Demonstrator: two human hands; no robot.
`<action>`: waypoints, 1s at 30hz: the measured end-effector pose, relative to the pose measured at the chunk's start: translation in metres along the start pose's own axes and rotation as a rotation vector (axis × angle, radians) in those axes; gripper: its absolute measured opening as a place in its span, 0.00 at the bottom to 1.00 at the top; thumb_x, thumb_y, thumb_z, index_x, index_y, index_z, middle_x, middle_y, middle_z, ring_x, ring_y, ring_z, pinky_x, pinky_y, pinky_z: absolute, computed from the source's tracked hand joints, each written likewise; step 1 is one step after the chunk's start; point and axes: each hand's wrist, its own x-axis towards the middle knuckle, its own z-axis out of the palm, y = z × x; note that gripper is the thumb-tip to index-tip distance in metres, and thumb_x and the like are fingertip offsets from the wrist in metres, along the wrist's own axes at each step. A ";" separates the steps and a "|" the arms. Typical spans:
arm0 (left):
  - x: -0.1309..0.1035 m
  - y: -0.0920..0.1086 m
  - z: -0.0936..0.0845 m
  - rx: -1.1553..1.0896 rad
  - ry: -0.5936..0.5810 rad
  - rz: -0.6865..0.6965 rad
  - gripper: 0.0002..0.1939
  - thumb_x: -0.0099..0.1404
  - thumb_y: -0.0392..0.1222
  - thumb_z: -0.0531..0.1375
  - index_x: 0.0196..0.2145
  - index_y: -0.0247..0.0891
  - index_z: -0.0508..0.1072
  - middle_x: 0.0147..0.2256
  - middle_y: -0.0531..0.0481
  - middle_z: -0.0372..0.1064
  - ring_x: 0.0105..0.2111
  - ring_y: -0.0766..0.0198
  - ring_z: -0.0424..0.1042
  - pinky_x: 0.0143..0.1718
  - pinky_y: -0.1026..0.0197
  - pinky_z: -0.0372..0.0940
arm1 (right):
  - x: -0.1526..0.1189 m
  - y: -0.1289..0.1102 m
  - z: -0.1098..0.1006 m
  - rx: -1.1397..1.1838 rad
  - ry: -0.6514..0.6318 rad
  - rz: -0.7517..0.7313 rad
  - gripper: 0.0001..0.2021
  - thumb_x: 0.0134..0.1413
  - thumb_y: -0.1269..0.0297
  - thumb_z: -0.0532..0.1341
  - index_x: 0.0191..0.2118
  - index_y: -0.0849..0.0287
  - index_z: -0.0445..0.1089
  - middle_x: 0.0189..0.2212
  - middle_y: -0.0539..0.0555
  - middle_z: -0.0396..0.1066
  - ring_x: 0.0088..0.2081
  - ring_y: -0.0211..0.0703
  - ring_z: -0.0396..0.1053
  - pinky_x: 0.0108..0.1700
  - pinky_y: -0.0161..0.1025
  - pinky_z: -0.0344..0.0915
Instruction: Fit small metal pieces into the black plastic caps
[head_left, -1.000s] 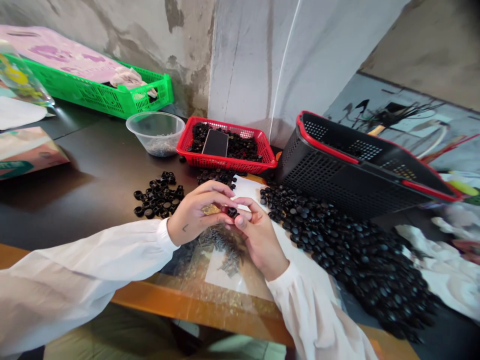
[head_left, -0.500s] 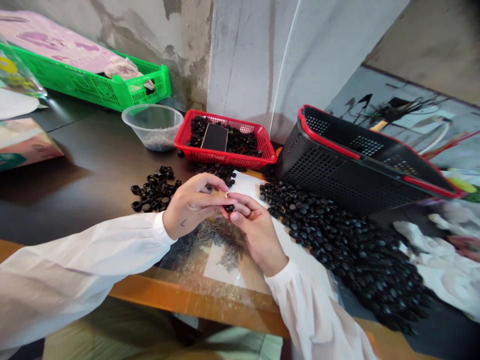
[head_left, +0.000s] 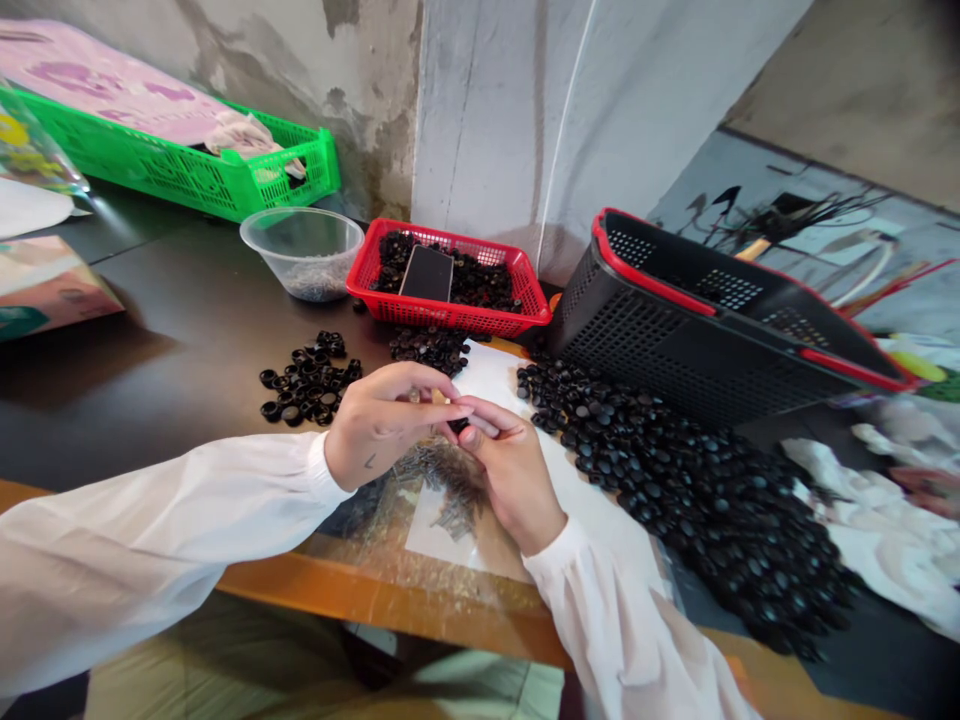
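Between my left hand (head_left: 375,425) and my right hand (head_left: 517,480) I have one small black part (head_left: 459,425), pinched at the fingertips. My grip is close on both sides, and the fingers cover most of the part, so I cannot tell which way it faces. That is one risk: turned blindly, it could end up askew. It looks smooth, too, so uneven pressure from one thumb might make it pop out. Dropped toward six o'clock, it would land among the loose metal pins (head_left: 456,505) and could scatter them over the desk (head_left: 187,385).

A small group of black pieces (head_left: 307,385) lies at ten o'clock, near my left cuff (head_left: 326,465); a wide elbow swing could sweep them apart. At four o'clock the big black heap (head_left: 705,510) slopes beside the white sheet (head_left: 600,520), where a careless right sleeve (head_left: 600,600) might start a slide.
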 end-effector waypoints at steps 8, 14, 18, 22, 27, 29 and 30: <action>0.006 0.010 0.006 -0.149 0.002 0.014 0.06 0.63 0.36 0.68 0.40 0.39 0.81 0.38 0.49 0.75 0.33 0.64 0.79 0.33 0.63 0.79 | 0.001 -0.006 0.001 -0.068 0.011 -0.057 0.15 0.35 0.64 0.78 0.34 0.53 0.81 0.28 0.46 0.80 0.30 0.38 0.75 0.41 0.38 0.74; 0.009 0.001 -0.003 0.095 -0.104 0.268 0.17 0.64 0.31 0.66 0.48 0.46 0.81 0.44 0.46 0.71 0.36 0.65 0.77 0.35 0.64 0.79 | 0.004 -0.013 -0.004 -0.129 -0.066 -0.045 0.18 0.32 0.61 0.79 0.35 0.54 0.81 0.32 0.49 0.81 0.33 0.42 0.77 0.42 0.40 0.75; 0.007 0.002 -0.002 0.076 -0.098 0.264 0.16 0.65 0.34 0.66 0.49 0.49 0.80 0.45 0.46 0.71 0.35 0.63 0.77 0.34 0.61 0.79 | 0.002 -0.013 -0.002 -0.217 -0.018 -0.060 0.16 0.34 0.61 0.77 0.35 0.55 0.81 0.32 0.50 0.81 0.33 0.45 0.78 0.44 0.44 0.76; 0.016 0.001 -0.009 0.309 -0.146 0.311 0.17 0.65 0.39 0.67 0.52 0.46 0.78 0.45 0.46 0.72 0.35 0.65 0.75 0.34 0.63 0.75 | 0.006 -0.031 -0.015 -0.593 -0.059 -0.270 0.12 0.48 0.58 0.72 0.40 0.53 0.81 0.39 0.52 0.82 0.40 0.48 0.79 0.48 0.45 0.74; 0.032 -0.002 -0.027 0.407 -0.042 0.185 0.16 0.70 0.44 0.61 0.53 0.39 0.74 0.44 0.45 0.69 0.36 0.66 0.73 0.32 0.67 0.71 | 0.021 -0.071 -0.076 -1.428 0.454 -0.697 0.10 0.63 0.61 0.61 0.46 0.54 0.79 0.46 0.56 0.80 0.48 0.49 0.75 0.55 0.45 0.67; 0.036 -0.003 -0.033 0.431 -0.040 0.181 0.12 0.71 0.44 0.59 0.47 0.37 0.76 0.42 0.45 0.69 0.34 0.67 0.71 0.31 0.67 0.69 | 0.028 -0.080 -0.104 -1.565 0.626 -0.648 0.11 0.64 0.63 0.60 0.48 0.57 0.76 0.44 0.57 0.80 0.46 0.51 0.75 0.50 0.44 0.68; 0.037 -0.003 -0.035 0.436 -0.073 0.188 0.11 0.71 0.44 0.58 0.44 0.37 0.77 0.41 0.46 0.69 0.33 0.67 0.71 0.31 0.67 0.68 | 0.030 -0.083 -0.114 -1.603 0.649 -0.617 0.11 0.64 0.64 0.60 0.49 0.58 0.74 0.43 0.57 0.80 0.46 0.51 0.75 0.48 0.44 0.68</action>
